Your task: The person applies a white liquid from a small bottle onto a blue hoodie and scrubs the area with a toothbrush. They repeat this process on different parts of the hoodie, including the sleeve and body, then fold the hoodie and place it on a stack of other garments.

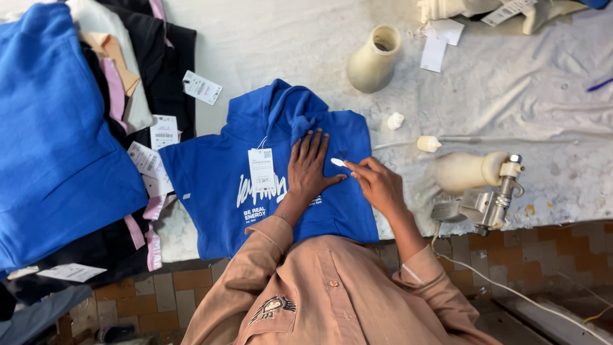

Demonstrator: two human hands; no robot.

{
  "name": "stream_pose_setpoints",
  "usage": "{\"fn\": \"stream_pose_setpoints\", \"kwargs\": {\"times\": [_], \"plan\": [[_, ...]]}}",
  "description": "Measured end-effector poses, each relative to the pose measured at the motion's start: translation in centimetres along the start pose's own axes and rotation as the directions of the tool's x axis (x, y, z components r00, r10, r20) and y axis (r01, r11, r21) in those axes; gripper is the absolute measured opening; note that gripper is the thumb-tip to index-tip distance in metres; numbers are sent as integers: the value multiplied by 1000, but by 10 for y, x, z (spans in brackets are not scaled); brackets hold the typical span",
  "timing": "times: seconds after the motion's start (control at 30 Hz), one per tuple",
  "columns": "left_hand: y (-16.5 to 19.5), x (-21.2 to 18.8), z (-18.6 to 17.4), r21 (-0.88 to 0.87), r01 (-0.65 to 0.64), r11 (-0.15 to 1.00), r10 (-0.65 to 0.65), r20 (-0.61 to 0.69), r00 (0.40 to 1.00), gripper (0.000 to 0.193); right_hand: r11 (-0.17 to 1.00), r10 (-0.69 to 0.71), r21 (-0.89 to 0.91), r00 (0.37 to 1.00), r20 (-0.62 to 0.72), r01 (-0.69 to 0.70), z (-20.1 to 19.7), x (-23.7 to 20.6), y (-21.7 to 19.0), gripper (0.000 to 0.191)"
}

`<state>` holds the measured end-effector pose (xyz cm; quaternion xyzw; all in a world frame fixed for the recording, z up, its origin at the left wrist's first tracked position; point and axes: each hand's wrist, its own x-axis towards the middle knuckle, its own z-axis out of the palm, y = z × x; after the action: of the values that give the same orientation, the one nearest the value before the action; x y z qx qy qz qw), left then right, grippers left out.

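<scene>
At the far left I saw a stack of folded garments (57, 128), a big blue one on top, with pink and black pieces and paper tags poking out beside it. Next to that, a blue hoodie (217, 185) lay flat on the white-covered counter (287, 45), chest side up, hood pointing away from me, white lettering across the front and a white hang tag (261, 168) resting on it. My left hand (308, 167) was spread, palm down, pressing on the hoodie's chest just right of the tag. My right hand (378, 185) sat just beside it at the hoodie's right edge, thumb and forefinger pinched on a small white piece (338, 162) whose tip nearly met the left hand's fingers; I could not tell what the piece was. Further right lay a cream cone-shaped spool (373, 61), two small white caps, and a metal-fitted cream tool (479, 182) near the counter's edge.
</scene>
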<state>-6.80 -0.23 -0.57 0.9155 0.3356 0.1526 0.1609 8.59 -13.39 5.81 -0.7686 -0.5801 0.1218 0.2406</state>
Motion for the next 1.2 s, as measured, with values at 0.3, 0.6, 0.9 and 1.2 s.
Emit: {"fn": "stream_pose_setpoints", "kwargs": {"times": [0.3, 0.6, 0.9, 1.2], "plan": [[-5, 8, 2, -28, 60, 998, -58, 60, 996, 129, 993, 38, 113, 998, 49, -43, 5, 50, 24, 33], [-5, 13, 3, -1, 39, 999, -39, 59, 997, 132, 995, 100, -23, 991, 88, -99, 7, 56, 22, 31], [-2, 21, 1, 12, 35, 999, -36, 57, 998, 134, 957, 282, 54, 957, 67, -285, 8, 43, 22, 31], [-3, 31, 5, 78, 31, 996, -43, 157, 987, 134, 908, 418, 57, 908, -30, -416, 22, 32, 26, 29]]}}
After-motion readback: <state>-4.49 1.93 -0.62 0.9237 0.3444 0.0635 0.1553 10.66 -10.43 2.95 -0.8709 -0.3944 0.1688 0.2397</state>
